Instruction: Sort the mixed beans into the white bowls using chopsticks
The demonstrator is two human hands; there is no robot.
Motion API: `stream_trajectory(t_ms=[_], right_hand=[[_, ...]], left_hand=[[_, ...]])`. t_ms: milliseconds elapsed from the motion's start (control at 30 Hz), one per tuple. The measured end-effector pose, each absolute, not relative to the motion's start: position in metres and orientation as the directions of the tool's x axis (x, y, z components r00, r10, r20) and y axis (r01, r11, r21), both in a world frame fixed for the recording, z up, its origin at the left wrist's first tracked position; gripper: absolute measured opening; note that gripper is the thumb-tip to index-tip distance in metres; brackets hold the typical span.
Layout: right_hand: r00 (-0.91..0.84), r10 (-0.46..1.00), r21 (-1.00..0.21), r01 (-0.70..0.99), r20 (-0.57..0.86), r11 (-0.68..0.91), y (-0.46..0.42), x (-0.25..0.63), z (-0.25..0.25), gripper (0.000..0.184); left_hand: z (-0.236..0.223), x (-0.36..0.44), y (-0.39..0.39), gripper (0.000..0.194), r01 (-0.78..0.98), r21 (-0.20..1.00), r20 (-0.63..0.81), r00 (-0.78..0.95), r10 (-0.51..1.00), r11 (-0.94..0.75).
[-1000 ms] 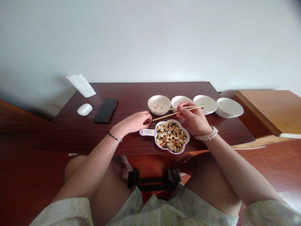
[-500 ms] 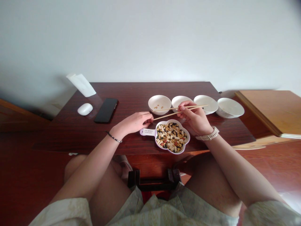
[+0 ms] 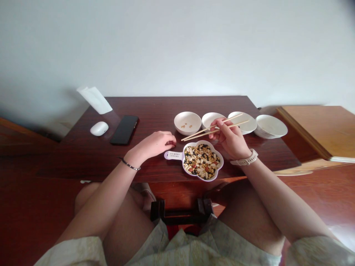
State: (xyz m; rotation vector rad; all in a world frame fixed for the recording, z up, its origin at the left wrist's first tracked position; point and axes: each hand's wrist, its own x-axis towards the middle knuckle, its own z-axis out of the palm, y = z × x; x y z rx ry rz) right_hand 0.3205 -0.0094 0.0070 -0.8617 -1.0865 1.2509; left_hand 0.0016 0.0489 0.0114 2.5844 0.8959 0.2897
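Note:
My right hand [image 3: 226, 135] holds a pair of wooden chopsticks [image 3: 198, 135], their tips close together and pointing left, over the table between a bowl and the dish. Nothing shows between the tips. A flower-shaped dish [image 3: 220, 168] with a labelled handle [image 3: 174, 155] lies below them, full of mixed beans, grains and peanuts [image 3: 201, 160]. My left hand [image 3: 156, 143] rests just behind that handle, fingers loosely curled and empty. A white bowl [image 3: 180, 117] beyond it contains a few small light pieces [image 3: 186, 126]. My right hand partly hides a second bowl [image 3: 212, 116].
Two more white bowls, one [image 3: 244, 116] nearer and one [image 3: 273, 125] at the far right, continue the row. A black phone [image 3: 124, 129], a white rounded case [image 3: 99, 128] and a folded white card [image 3: 97, 101] are on the left. A wooden cabinet [image 3: 318, 129] adjoins the table [image 3: 155, 107] at right.
The chopstick tips have come together and left my left hand's fingertips. My left hand has drawn back slightly to the left. My right hand has kept its place.

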Motion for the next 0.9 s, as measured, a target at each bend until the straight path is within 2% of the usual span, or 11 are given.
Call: stream_trajectory(t_ms=[100,400,667,900], right_hand=[[-0.032,0.986,-0.943,-0.299,0.164,0.147,-0.01,0.321,0.006,0.023],[-0.055,0.986,-0.947,-0.291,0.155,0.133,-0.009,0.321,0.003,0.02],[-0.04,0.991,-0.961,-0.251,0.13,0.116,-0.009,0.322,0.004,0.027],[-0.056,0.989,-0.947,-0.301,0.135,0.112,-0.009,0.321,0.004,0.02]], left_hand=[[0.014,0.0,0.047,0.018,0.582,0.396,0.044,0.76,0.648,-0.71],[0.017,-0.005,0.041,0.019,0.622,0.361,0.038,0.735,0.677,-0.695],[0.018,-0.001,0.035,0.014,0.636,0.268,0.057,0.739,0.671,-0.724],[0.022,0.002,0.029,0.02,0.652,0.196,0.042,0.74,0.671,-0.732]])
